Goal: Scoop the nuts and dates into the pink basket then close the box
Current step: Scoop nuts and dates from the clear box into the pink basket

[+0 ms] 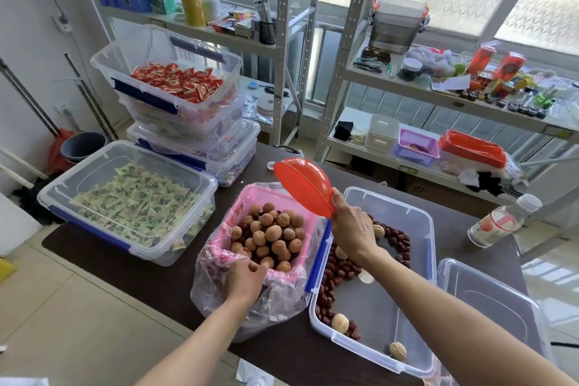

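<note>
Head view: the right hand [352,229] grips a red scoop [304,186] by its handle, fingers curled round it, bowl raised and tilted over the pink basket [219,252]. The basket, lined with a clear bag [275,301] bearing red print too blurred to read, stands mid-desk [131,279], heaped with nuts [271,233] and a few dates [244,230]. The left hand [244,279] pinches the bag at the basket's near rim. Touching the basket's right side, the open box [419,229] holds scattered dates and four or five nuts. Its lid [488,301] lies at the desk's right edge. A bottle [501,219] with an illegible red label stands near the far right corner.
</note>
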Demonstrator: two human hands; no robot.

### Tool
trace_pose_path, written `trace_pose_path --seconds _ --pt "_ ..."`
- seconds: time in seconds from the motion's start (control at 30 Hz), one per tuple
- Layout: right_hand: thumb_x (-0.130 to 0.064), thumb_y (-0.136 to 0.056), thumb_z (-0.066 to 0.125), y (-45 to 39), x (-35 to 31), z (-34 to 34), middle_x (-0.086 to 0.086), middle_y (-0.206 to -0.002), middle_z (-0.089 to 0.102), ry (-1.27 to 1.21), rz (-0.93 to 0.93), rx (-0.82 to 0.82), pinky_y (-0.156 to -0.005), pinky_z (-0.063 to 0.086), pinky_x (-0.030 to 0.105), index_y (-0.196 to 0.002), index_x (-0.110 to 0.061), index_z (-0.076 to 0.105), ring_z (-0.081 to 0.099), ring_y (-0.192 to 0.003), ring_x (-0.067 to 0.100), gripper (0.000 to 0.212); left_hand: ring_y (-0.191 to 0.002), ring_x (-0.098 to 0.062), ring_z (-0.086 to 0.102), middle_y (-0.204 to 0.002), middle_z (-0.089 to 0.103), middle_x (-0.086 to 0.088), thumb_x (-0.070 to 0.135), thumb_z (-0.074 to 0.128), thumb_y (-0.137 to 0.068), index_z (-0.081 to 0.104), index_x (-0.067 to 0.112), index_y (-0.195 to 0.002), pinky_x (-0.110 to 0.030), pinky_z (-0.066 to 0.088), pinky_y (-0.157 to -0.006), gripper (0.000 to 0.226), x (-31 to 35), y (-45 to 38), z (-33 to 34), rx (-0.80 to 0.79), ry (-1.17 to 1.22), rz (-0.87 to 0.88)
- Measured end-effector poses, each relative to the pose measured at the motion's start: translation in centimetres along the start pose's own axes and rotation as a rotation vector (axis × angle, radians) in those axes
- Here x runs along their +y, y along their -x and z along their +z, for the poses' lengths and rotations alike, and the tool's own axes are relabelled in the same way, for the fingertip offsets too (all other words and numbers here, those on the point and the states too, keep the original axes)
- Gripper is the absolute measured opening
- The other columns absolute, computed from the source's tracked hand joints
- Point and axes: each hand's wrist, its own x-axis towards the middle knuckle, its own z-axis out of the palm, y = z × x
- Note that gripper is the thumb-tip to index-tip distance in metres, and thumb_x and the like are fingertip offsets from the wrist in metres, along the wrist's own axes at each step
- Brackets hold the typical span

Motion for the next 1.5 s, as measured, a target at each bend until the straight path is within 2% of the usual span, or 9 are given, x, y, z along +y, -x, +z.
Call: trace_pose_path --seconds 0.1,0.27,0.43,0.67,0.8,0.9,1.07,1.3,1.5 --pt "-0.018 -0.095 0.049 0.4 1.5 -0.9 0.016 -0.083 0.07 -0.068 0.027 0.067 -0.062 0.042 0.037 -0.147 -0.022 0.029 0.066 -0.075 0.036 0.056 -0.065 -0.02 0.055 -0.062 0.061 -0.002 0.029 0.071 -0.085 0.062 0.014 -0.063 -0.031 0.044 -0.062 0.028 1.7 1.6 1.0 -0.081 0.046 0.051" --pt "-0.01 -0.093 0.042 1.5 5.4 -2.0 0.021 -0.093 0.07 -0.094 0.163 0.148 -0.067 0.047 0.042 -0.148 -0.023 0.029 0.065 -0.081 0.041 0.058 -0.066 -0.015 0.061 -0.074 0.07 -0.007 0.021 0.068 -0.088 0.074 0.003 -0.084 -0.026 0.052 -0.059 0.018 4.3 3.7 3.0 -0.211 0.1 0.162" --pt "-0.008 -0.09 0.044 3.5 9.8 -3.4 0.027 -0.103 0.068 -0.062 0.327 0.143 -0.074 0.046 0.043 -0.149 -0.021 0.03 0.064 -0.093 0.044 0.061 -0.074 -0.015 0.065 -0.078 0.073 -0.003 0.022 0.072 -0.086 0.076 0.011 -0.087 -0.031 0.054 -0.073 0.012 5.1 4.4 5.1 -0.281 0.027 0.214" --pt "-0.008 -0.087 0.043 6.4 14.5 -2.8 0.022 -0.1 0.07 0.139 0.45 0.055 -0.078 0.049 0.043 -0.149 -0.015 0.017 0.066 -0.091 0.041 0.068 -0.098 -0.022 0.067 -0.102 0.072 -0.008 0.038 0.077 -0.077 0.074 0.014 -0.101 -0.035 0.054 -0.091 0.034 4.2 4.6 6.9 -0.219 -0.175 0.201" --pt "-0.003 -0.089 0.036 6.9 15.4 -1.6 0.018 -0.106 0.068 0.236 0.474 -0.04 -0.08 0.048 0.042 -0.15 -0.011 0.011 0.066 -0.097 0.039 0.067 -0.095 -0.02 0.069 -0.099 0.074 -0.007 0.033 0.076 -0.08 0.075 0.01 -0.097 -0.027 0.051 -0.084 0.029 4.4 4.9 7.0 -0.201 -0.2 0.198" --pt "-0.002 -0.088 0.035 6.4 15.6 -0.6 0.018 -0.103 0.068 0.26 0.481 -0.053 -0.079 0.049 0.042 -0.146 -0.009 0.015 0.067 -0.094 0.038 0.062 -0.092 -0.019 0.069 -0.099 0.074 -0.006 0.032 0.076 -0.081 0.075 0.011 -0.096 -0.026 0.05 -0.08 0.026 4.4 4.9 7.2 -0.186 -0.19 0.196" --pt "-0.004 -0.094 0.031 5.5 15.5 0.4 0.019 -0.109 0.067 0.298 0.51 -0.075 -0.081 0.05 0.042 -0.152 -0.006 0.003 0.067 -0.097 0.037 0.065 -0.094 -0.016 0.067 -0.101 0.073 -0.004 0.028 0.077 -0.081 0.074 0.012 -0.1 -0.024 0.049 -0.077 0.025 4.0 4.4 7.3 -0.208 -0.125 0.165" --pt "0.003 -0.091 0.03 5.5 15.5 1.3 0.017 -0.108 0.067 0.355 0.436 -0.09 -0.081 0.052 0.043 -0.154 -0.003 -0.002 0.068 -0.096 0.035 0.07 -0.098 -0.021 0.069 -0.105 0.072 -0.008 0.025 0.077 -0.082 0.073 0.009 -0.108 -0.039 0.059 -0.09 0.031 3.3 3.5 7.6 -0.284 -0.044 0.103" --pt "0.0 -0.095 0.027 3.5 13.4 2.2 0.021 -0.122 0.063 0.228 0.462 -0.15 -0.091 0.048 0.044 -0.154 -0.004 -0.002 0.063 -0.109 0.038 0.066 -0.098 -0.02 0.069 -0.107 0.072 -0.011 0.021 0.077 -0.083 0.072 0.005 -0.111 -0.024 0.056 -0.076 0.032 2.9 2.9 7.6 -0.314 -0.031 0.115"
